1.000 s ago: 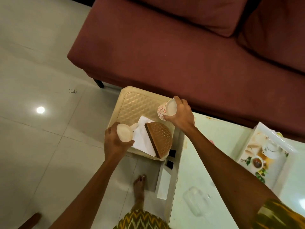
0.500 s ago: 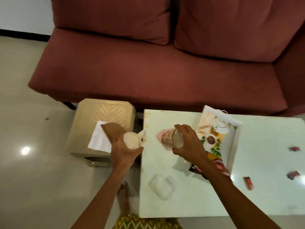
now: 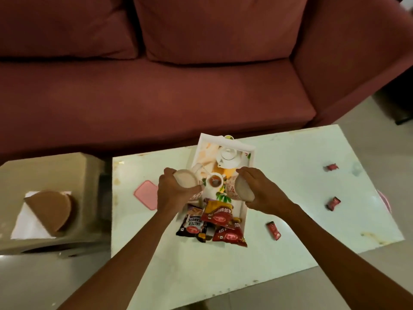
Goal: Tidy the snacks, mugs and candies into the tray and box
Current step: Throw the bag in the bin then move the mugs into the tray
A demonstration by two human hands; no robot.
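Left hand: we grip a white mug, frame centre.
Right hand: wrapped round a patterned mug.
Tray: directly beneath both, long axis running up-frame.

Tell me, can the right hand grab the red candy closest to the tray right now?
Probably not yet. The right hand is full, holding a patterned mug over the tray. The candy lies in the open on the table, nothing covering it, so setting the mug down first should free the way.

snack packets crowd the tray's near end; its far half lies open.
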